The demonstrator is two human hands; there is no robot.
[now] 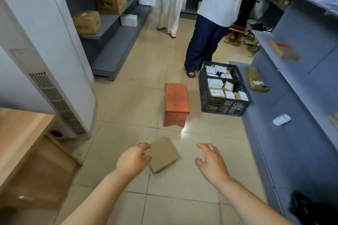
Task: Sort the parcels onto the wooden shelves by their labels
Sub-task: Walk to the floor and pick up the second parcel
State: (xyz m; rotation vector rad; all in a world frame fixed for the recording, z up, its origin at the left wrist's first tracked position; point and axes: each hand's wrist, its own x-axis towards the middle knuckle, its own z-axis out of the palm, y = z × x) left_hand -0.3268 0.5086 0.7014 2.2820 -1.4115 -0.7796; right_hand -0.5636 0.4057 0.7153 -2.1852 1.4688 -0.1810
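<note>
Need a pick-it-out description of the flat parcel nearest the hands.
Start at the orange stool in the middle of the tiled floor and come straight toward the camera. The flat brown parcel is there, partly behind the left hand. Unlike the parcels in the black crate, its visible face shows no white label.

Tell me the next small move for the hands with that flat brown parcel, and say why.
Probably close the left hand on the flat brown parcel and bring the right hand to its free edge. The left fingers only overlap its near edge, the right hand is open and apart from it, and no label shows on its upper face.
</note>
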